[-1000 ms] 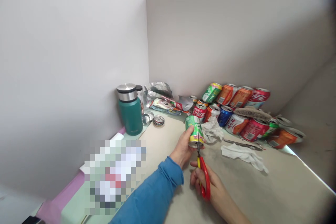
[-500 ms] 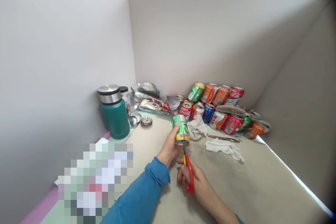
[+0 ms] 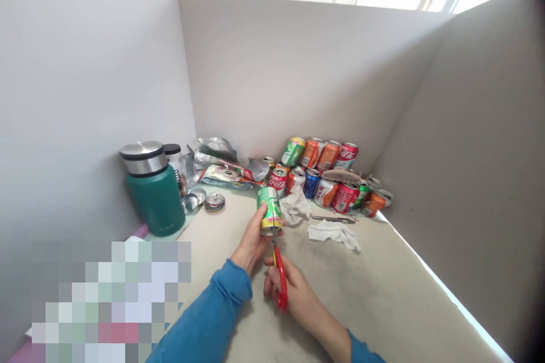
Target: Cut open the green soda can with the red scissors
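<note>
A green and yellow drink can [image 3: 269, 210] is gripped in my left hand [image 3: 252, 238], thumb along its near left side and fingers beneath. My right hand [image 3: 286, 283] is closed round the red handles of a pair of scissors [image 3: 280, 278]. Their dark blades point away from me and reach the can's near end, one lying over its printed side. How deep the cut runs, I cannot tell. Just behind the can lies a crumpled white tissue [image 3: 297, 206].
Several drink cans [image 3: 313, 182] stand stacked along the back panel. A green flask [image 3: 155, 198] and cut can ends [image 3: 214, 202] are at left. Right of the can lie a knife-like tool [image 3: 333, 219] and a white cloth [image 3: 334, 233]. Foil sheets [image 3: 213, 153] fill the back corner.
The camera view has turned to the right, so everything sits further left. Both hands keep their hold, with can and scissors nearly unchanged relative to each other.
</note>
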Tool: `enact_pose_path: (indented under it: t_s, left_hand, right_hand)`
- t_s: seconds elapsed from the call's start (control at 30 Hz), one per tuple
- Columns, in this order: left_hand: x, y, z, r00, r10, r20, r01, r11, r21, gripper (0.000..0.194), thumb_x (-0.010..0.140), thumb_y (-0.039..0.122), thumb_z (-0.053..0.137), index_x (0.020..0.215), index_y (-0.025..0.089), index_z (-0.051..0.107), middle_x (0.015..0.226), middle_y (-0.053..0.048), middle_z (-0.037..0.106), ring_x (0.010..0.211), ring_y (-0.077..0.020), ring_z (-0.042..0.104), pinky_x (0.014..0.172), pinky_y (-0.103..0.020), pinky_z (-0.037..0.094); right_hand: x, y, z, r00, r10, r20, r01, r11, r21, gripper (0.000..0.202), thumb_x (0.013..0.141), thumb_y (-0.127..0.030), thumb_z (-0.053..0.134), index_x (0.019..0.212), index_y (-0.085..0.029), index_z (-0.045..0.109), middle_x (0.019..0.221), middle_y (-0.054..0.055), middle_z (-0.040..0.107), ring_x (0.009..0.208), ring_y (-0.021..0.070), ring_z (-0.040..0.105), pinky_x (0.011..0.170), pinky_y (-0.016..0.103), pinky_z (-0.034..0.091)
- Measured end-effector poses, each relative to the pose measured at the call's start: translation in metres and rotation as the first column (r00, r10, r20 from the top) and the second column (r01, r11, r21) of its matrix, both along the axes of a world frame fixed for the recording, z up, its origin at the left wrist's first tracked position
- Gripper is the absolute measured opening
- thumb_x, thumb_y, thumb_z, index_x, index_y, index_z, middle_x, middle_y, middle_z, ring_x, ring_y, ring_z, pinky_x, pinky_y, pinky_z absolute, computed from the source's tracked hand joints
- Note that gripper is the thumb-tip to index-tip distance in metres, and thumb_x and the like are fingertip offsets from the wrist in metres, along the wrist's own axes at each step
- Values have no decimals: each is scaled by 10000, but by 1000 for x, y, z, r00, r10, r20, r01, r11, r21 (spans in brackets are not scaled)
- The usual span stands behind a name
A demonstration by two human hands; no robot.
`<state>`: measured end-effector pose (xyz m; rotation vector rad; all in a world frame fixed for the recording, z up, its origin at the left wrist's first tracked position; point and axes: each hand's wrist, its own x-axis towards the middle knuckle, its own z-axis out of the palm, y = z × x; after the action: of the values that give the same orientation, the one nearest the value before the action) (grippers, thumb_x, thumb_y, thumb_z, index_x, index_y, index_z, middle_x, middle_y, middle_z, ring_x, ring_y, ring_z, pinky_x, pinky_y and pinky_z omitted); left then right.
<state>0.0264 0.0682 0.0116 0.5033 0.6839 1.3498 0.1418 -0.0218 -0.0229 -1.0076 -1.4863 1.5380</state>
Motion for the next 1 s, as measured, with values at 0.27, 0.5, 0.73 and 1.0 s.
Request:
enact_pose_path:
  t_s: [0.27,0.5,0.73,1.0]
  left_hand:
    - [0,0,0,1000,-3,-29,3,1000,2,368,907,437,570,1082,120,636,804,-75,712,627,-187,702,502,-274,553]
    - [1,-2,2,999,5,-51,-5,1000,-1,364,909,446,567,1077,128,621,792,-78,709,613,-193,705,454,-253,526]
    - [0,-1,1,998,21,-61,-22,1000,-14,331,912,422,565,1042,121,613,756,-62,699,602,-205,708,453,-275,543]
    - [0,0,2,998,-3,-60,1,999,-32,341,912,417,563,1068,119,619,812,-89,719,641,-211,721,469,-268,548]
  right_hand:
    - [-1,-1,5,999,-1,35,0,1000,24,515,881,-675,523,1022,-180,515,667,-15,610,478,94,481,452,207,379]
    - [-1,2,2,999,-11,36,10,1000,24,541,859,-712,520,975,-184,520,648,-15,614,482,96,482,468,210,385]
    - [-1,3,0,1000,-1,27,1,1000,15,545,856,-718,519,980,-187,515,644,-16,620,469,96,482,465,214,383]
    - [-1,3,2,999,-7,33,6,999,36,537,861,-724,501,939,-193,509,641,-19,614,457,89,470,451,203,372]
